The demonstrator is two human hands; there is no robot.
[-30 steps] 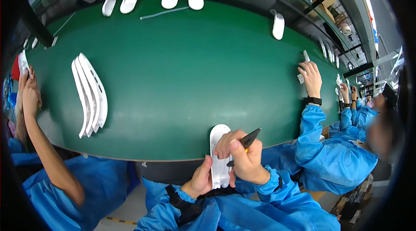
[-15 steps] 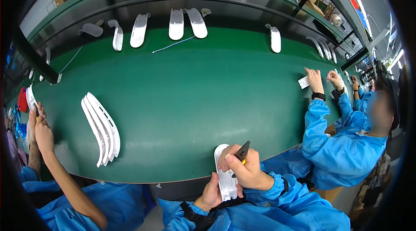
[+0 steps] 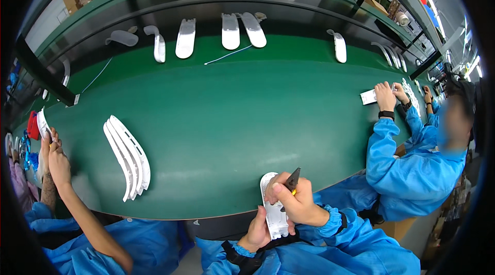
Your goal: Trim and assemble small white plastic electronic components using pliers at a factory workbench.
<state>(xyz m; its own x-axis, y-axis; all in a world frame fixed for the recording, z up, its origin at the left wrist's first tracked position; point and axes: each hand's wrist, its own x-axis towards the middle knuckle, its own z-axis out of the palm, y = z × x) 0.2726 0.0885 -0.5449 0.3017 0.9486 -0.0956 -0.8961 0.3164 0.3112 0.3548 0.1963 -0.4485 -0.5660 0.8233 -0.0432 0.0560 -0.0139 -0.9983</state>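
Observation:
A long white plastic cover (image 3: 278,222) with a perforated rounded far end is held over the near edge of the green table. My left hand (image 3: 258,231) grips its near part from the left side, fingers wrapped underneath. My right hand (image 3: 301,200) is closed round a pair of pliers (image 3: 292,178) with dark jaws and a bit of yellow at the grip. The jaws point up, away from the cover. This fist rests over the cover's middle and hides part of it.
A nested stack of curved white covers (image 3: 129,159) lies left on the green table (image 3: 247,115). More white covers (image 3: 230,31) and a thin cable (image 3: 227,55) lie along the back. Co-workers' hands work at the left (image 3: 54,156) and right (image 3: 385,97). Dark rack posts (image 3: 44,74) stand behind.
The whole view has shifted, so most things sit slightly farther right. My hands keep their hold on the cover and pliers. The right co-worker's hands have drawn closer together.

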